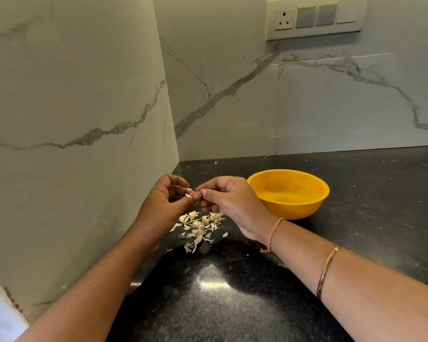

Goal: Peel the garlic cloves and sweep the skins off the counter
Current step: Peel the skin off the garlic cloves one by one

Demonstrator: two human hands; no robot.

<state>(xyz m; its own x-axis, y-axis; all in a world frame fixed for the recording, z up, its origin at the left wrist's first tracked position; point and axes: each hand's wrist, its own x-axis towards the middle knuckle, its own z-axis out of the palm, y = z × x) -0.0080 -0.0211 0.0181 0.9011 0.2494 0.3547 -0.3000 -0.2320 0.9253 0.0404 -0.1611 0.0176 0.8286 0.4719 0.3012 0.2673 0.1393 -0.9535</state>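
Head view: at the centre of the frame both hands meet above the dark counter (356,218), fingertips touching. The left hand (167,201) has its fingers curled in and pinches a small pale garlic clove (188,194), mostly hidden by the fingers. The right hand (229,201) nips at the same piece with thumb and forefinger, its other fingers tucked under. That looks like one hand steadying while the other picks at the skin, though how much skin is left on it is too small to tell.

Just below the hands lies a loose heap of skins (199,228) on the counter, with a few plumper pale pieces among them that may be cloves. Working right over the heap lets scraps drop in one place, handy for sweeping later.

Right of the hands, just beside the right wrist, sits a yellow bowl (289,208) – its visible inside looks empty. It is probably kept near for the peeled cloves. The sweeping is not yet done
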